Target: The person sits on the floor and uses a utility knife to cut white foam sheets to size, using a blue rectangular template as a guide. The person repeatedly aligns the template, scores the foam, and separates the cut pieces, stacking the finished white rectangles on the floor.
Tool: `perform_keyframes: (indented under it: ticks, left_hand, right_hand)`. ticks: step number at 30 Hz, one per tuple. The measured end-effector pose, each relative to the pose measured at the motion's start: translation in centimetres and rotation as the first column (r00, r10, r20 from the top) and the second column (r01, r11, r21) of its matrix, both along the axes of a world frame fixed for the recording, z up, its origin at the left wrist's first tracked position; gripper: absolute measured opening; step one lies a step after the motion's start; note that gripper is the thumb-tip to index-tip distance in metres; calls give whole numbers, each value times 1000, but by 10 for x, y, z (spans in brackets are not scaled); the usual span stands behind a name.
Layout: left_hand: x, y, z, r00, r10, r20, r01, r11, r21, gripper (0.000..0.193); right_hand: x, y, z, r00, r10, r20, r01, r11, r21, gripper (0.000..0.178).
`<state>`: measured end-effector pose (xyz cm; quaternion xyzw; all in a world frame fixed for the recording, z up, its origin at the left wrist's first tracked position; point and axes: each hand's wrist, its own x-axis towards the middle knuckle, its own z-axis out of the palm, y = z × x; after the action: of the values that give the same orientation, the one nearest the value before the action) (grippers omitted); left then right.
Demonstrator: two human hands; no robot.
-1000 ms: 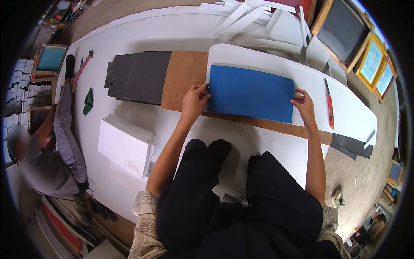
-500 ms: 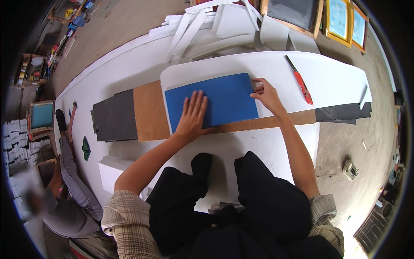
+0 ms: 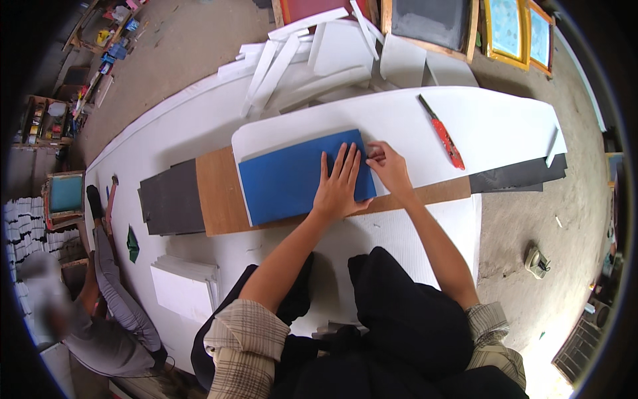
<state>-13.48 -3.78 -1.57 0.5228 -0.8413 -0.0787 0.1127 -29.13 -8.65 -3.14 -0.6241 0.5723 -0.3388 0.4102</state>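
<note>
A blue rectangular sheet [image 3: 282, 181] lies on a long white sheet [image 3: 505, 130], which rests over a brown board [image 3: 216, 189]. My left hand [image 3: 337, 186] presses flat near the right end of the blue sheet, fingers stretched out and spread. Just beyond that sheet's right edge, my right hand [image 3: 391, 167] is closed, thumb and fingertips pinched together beside the edge. Whatever is between those fingertips is too small to make out. A red cutter knife [image 3: 444, 136] lies on the white sheet, to the right of my right hand.
Dark grey sheets [image 3: 169, 199] stick out at the board's left end. White offcuts [image 3: 276, 73] are heaped beyond the work. A stack of white sheets [image 3: 181, 291] lies at the near left. Another person [image 3: 109, 319] sits at the far left; a shoe [image 3: 537, 261] is on the right floor.
My left hand has slid right across the blue sheet toward its right edge. My right hand stays by that edge with its fingers pinched. The view has shifted somewhat.
</note>
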Motion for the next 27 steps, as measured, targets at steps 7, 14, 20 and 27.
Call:
perform_keyframes:
  ticks: [7, 14, 20, 27]
  left_hand:
    - [3, -1, 3, 1000, -9, 9, 9, 1000, -17, 95]
    - [1, 0, 7, 999, -9, -42, 8, 1000, -8, 96]
    - [4, 4, 2, 963, 4, -268, -11, 1000, -24, 75]
    - [19, -11, 23, 826, 181, -533, -4, 949, 315, 45]
  right_hand:
    - [-80, -20, 26, 526, -501, -687, 136, 847, -513, 52]
    - [-98, -11, 10, 663, -285, -693, 184, 958, -219, 43]
    - [-64, 20, 33, 682, -395, 616, 42, 861, 506, 39]
    - [-20, 52, 95, 397, -287, 872, -265, 874, 408, 39]
